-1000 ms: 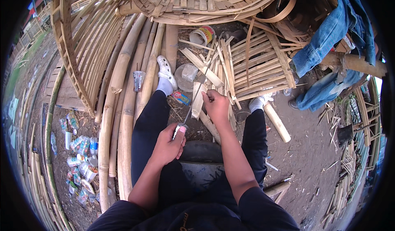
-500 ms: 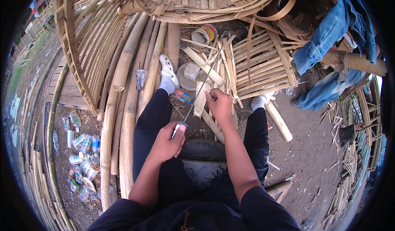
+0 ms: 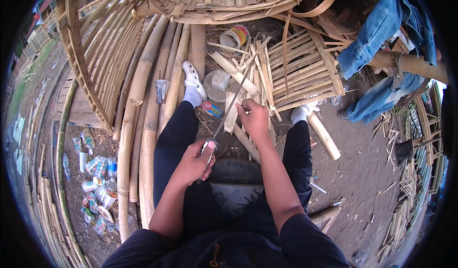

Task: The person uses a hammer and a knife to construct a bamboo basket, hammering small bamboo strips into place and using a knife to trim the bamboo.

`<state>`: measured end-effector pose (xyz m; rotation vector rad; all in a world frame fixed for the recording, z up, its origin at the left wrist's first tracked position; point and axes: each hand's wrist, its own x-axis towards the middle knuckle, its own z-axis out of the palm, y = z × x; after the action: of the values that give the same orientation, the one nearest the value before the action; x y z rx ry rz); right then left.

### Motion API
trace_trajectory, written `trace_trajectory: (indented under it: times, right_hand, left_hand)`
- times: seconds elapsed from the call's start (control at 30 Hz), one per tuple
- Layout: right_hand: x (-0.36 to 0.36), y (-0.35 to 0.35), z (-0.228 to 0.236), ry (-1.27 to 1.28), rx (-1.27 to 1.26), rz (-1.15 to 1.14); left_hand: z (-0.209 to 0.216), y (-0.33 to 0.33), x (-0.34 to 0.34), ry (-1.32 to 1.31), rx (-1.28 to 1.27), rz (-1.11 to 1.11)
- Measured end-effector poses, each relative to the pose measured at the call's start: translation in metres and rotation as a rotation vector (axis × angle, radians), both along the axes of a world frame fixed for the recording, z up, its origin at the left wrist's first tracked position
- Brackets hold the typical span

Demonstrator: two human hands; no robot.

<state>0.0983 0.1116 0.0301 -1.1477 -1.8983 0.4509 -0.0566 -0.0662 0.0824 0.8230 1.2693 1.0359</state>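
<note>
My left hand [image 3: 194, 162] is closed around the near end of a long, thin grey strip [image 3: 228, 109]. It slants up and away to the right, and I cannot tell whether it is metal or bamboo. Something small and pale shows beside the left thumb. My right hand [image 3: 254, 120] is closed in a pinch to the right of the strip, and what its fingertips hold is hidden. Just left of those fingertips is a wide split piece of bamboo [image 3: 232, 118]. Another split bamboo piece [image 3: 238, 76] lies beyond, under the strip's far part.
A woven bamboo basket [image 3: 229, 13] stands ahead. Long bamboo poles [image 3: 128, 139] run along my left, past a plastic cup [image 3: 162, 91]. Plastic litter [image 3: 99, 172] lies farther left. A slatted bamboo panel [image 3: 305, 70] and a short pole [image 3: 324, 137] are at the right.
The grey strip has turned in my left hand and shows a broader side. A bit more shows below my left thumb. My right hand stays in nearly the same place.
</note>
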Motion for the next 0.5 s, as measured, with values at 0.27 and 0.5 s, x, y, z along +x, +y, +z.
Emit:
trace_trajectory:
  times: [0.27,0.5]
  right_hand:
    - [0.065,0.051,-0.063,-0.140,-0.489,0.139]
    - [0.120,0.042,-0.199,-0.650,-0.972,-0.059]
  left_hand:
    - [-0.003,0.001,-0.006,-0.051,-0.051,-0.024]
    - [0.000,0.004,-0.003,-0.117,-0.073,0.001]
